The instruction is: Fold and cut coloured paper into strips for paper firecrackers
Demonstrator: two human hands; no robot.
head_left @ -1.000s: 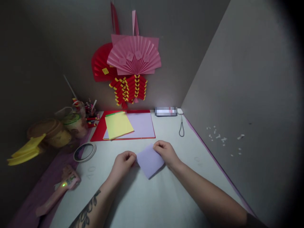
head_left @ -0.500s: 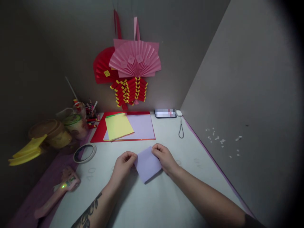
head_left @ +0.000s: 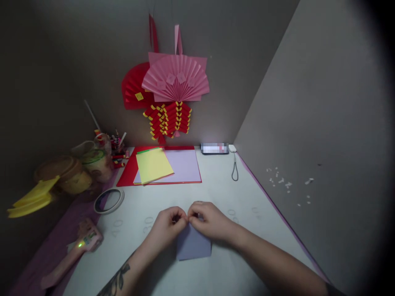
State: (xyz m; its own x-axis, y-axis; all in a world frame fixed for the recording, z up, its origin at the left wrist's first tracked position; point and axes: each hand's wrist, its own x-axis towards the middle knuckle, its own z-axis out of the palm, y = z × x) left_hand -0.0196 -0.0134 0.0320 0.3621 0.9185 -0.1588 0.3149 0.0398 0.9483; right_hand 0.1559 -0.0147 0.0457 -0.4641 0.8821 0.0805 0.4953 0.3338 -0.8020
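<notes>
A small purple paper [head_left: 194, 243] is low over the white work surface, its lower edge toward me. My left hand [head_left: 171, 224] pinches its top edge between thumb and index finger. Right beside it, my right hand [head_left: 207, 220] pinches the same edge, and the fingertips of both hands meet. The hands and fingers cover the paper's upper part. Beyond them, a yellow sheet [head_left: 154, 165] overlaps larger purple sheets [head_left: 184, 164] on red paper [head_left: 127, 176].
At the left are a tape roll [head_left: 109, 201], a pink glue gun [head_left: 72, 257] with a green light, lidded cups [head_left: 97, 164] and yellow strips [head_left: 33, 197]. A phone [head_left: 214, 148] lies by the back wall, below a hanging pink fan [head_left: 177, 78].
Both hands have come together at the paper's top edge. The small purple paper has moved nearer to me and turned so that its lower edge is almost level.
</notes>
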